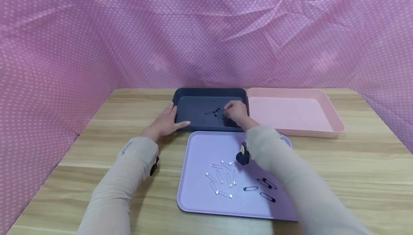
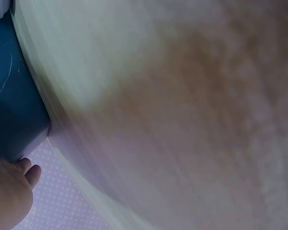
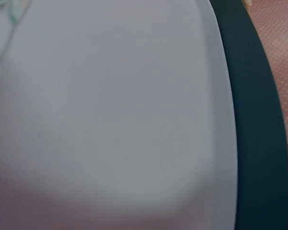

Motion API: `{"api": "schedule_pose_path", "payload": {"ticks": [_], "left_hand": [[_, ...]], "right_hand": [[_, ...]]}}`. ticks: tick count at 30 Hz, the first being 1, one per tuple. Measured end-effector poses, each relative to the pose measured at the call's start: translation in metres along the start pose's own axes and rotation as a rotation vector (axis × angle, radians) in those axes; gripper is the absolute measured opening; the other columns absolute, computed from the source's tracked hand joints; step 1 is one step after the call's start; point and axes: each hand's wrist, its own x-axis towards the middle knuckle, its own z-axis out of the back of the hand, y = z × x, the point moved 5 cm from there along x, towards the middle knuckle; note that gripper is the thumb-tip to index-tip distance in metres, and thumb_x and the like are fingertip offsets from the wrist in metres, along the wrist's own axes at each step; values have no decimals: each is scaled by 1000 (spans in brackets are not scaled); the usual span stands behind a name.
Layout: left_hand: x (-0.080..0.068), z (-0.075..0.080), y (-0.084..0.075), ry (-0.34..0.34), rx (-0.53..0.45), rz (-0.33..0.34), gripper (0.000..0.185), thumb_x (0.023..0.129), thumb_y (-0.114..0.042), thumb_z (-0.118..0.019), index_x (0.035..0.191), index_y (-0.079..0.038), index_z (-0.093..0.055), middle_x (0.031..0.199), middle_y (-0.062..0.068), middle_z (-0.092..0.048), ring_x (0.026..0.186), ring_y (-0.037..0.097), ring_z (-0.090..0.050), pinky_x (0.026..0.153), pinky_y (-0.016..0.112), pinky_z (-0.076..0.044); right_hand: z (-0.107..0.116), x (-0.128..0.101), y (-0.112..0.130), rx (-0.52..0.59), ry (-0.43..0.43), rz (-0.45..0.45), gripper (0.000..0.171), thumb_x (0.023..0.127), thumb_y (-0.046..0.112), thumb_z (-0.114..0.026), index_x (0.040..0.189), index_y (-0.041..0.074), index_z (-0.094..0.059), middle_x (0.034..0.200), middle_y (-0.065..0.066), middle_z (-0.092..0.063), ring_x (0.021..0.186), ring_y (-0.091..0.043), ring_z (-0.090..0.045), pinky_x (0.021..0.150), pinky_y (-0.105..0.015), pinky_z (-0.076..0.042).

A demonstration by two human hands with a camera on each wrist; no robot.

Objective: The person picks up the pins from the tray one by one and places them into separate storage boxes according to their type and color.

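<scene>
We seem mid-sort: our right hand (image 1: 235, 112), fingers curled, sets black safety pins (image 1: 217, 113) in the dark tray (image 1: 209, 92); our left hand (image 1: 166, 123), flat, steadies its edge; next likely needs a careful pinch on the black pins (image 1: 262, 188) left in the lilac tray (image 1: 200, 206).

matt plastic trays (image 1: 193, 195), wood-grain table (image 1: 355, 177)

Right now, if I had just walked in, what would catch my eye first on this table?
Three trays on a wooden table ringed by pink dotted cloth: a dark tray at the back, a pink tray to its right, a lilac tray nearest. The right hand is at a cluster of black safety pins in the dark tray, while the left hand rests on its edge. Silver pins and black pins lie scattered on the lilac tray.
</scene>
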Motion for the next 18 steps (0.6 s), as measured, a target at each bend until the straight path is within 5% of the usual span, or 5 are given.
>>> {"api": "schedule_pose_path", "payload": {"ticks": [9, 18], "left_hand": [[-2, 1, -3, -17, -6, -9, 102, 73, -72, -33, 137, 2, -3, 142, 15, 8, 129, 28, 4, 101, 45, -7], [-1, 0, 0, -8, -11, -2, 103, 72, -73, -31, 137, 1, -2, 142, 14, 9, 129, 27, 6, 101, 44, -6]], "right_hand": [[-5, 8, -7, -102, -69, -89, 7, 73, -3, -56, 73, 3, -60, 72, -7, -58, 65, -16, -53, 54, -24, -43], [-10, 11, -9, -19, -14, -152, 5, 78, -3, -55, 75, 1, -56, 85, -11, -59, 70, -18, -59, 60, -25, -49]]}}
